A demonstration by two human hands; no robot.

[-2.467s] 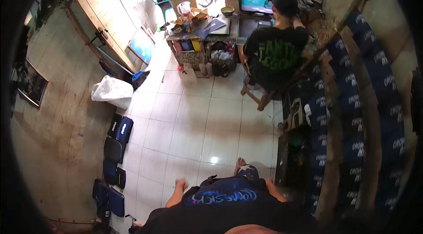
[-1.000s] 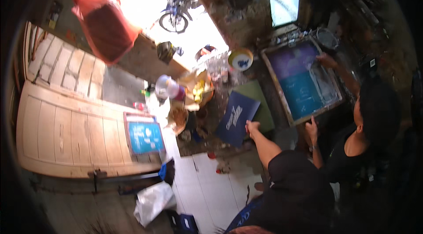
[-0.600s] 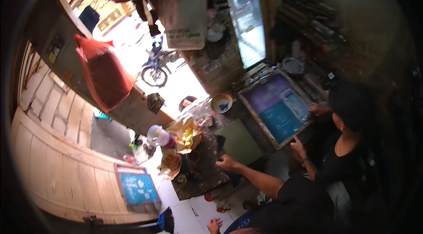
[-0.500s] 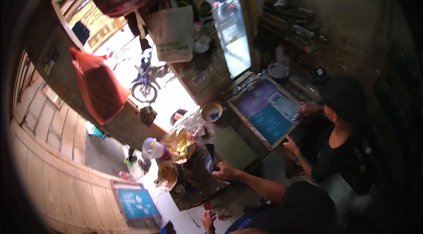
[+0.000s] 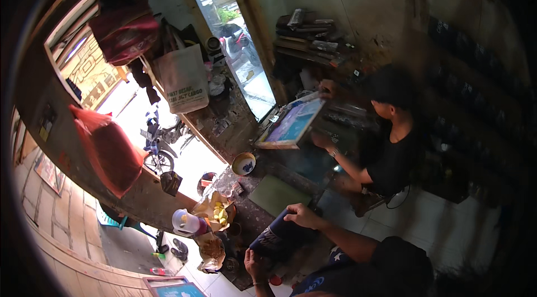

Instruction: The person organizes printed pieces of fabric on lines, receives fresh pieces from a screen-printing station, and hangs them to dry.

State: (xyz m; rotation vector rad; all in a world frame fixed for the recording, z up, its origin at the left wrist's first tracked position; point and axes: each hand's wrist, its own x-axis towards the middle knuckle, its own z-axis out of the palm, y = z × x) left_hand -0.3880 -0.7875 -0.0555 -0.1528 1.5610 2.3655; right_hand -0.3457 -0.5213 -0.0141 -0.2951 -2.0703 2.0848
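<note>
A dark blue sheet with white printed marks (image 5: 272, 236), probably cloth, stretches between my two hands over the dark worktable. My right hand (image 5: 304, 216) pinches its upper right edge, and my left hand (image 5: 254, 265) grips its lower left end. A flat olive-green board (image 5: 278, 195) lies on the table just beyond the sheet. Across the table, a co-worker in a dark cap and shirt (image 5: 394, 134) holds up a tilted wooden-framed screen (image 5: 295, 120) with blue and purple areas.
On the table's left stand a whitish plastic container (image 5: 185, 222), an opened brown paper wrap holding yellow pieces (image 5: 221, 214) and a bowl with blue residue (image 5: 244, 164). A red plastic bag (image 5: 106, 151) hangs at left. Another blue framed screen (image 5: 176, 288) leans low near the bottom edge.
My left hand has come up to take hold of the blue sheet, now spread between both hands. The co-worker's screen has been raised from flat to tilted. My view has swung right.
</note>
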